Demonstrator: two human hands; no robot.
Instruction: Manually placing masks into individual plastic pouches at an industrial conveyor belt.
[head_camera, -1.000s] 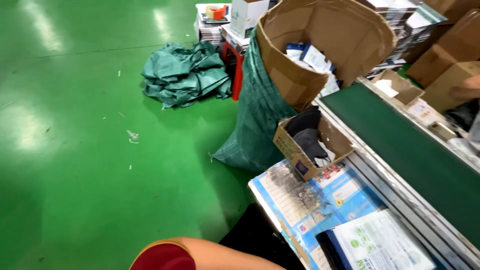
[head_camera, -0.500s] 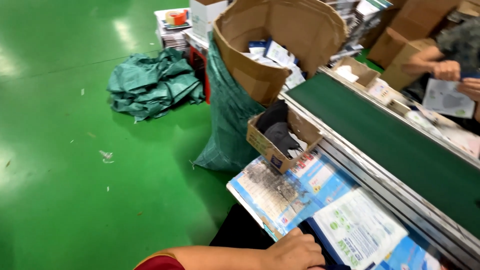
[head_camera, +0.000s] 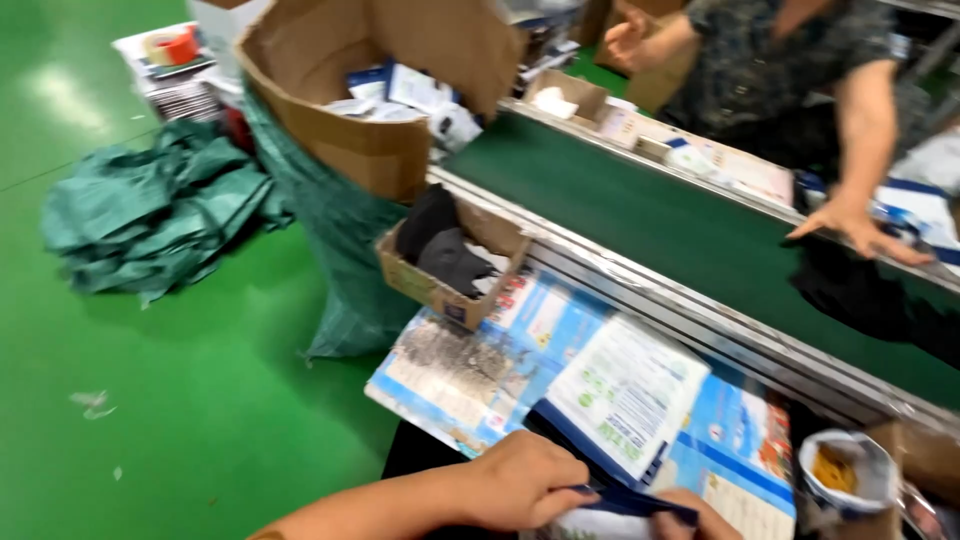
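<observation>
Left hand (head_camera: 520, 480) and right hand (head_camera: 690, 515) both pinch a dark blue packet (head_camera: 625, 497) low over the printed sheets (head_camera: 480, 370), beside the green conveyor belt (head_camera: 650, 210).

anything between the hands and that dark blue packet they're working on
Nothing visible does. The left hand already pinches the dark blue packet at its near edge, and the right hand, mostly cut off by the frame, touches it from the other side on the printed sheets.

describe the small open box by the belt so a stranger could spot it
Find the green conveyor belt. On its near side sits a small open cardboard box, beside the green sack. Unlike the big carton above, it is shallow and holds dark cloth.
</observation>
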